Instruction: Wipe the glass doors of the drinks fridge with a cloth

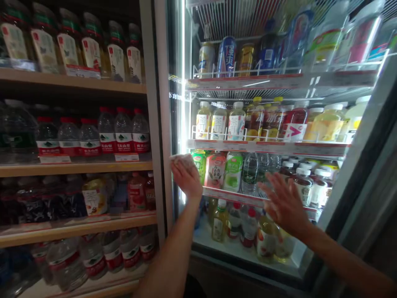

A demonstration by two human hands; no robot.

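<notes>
I face an open drinks fridge (235,145) with lit shelves of bottles. My left hand (186,176) is at the fridge's left inner edge, fingers closed over a small pale cloth (182,158) pressed against the frame. My right hand (283,203) is raised with fingers spread, holding nothing, in front of the third shelf (235,196) and its green and pink bottles (232,171). Small dark bottles with white caps (302,180) stand just behind that hand.
The fridge door (366,165) stands open at the right. Wooden shelves (74,167) at the left carry water bottles with red caps (124,132) and tea bottles (89,45). More bottles (245,225) sit on the fridge's bottom shelf.
</notes>
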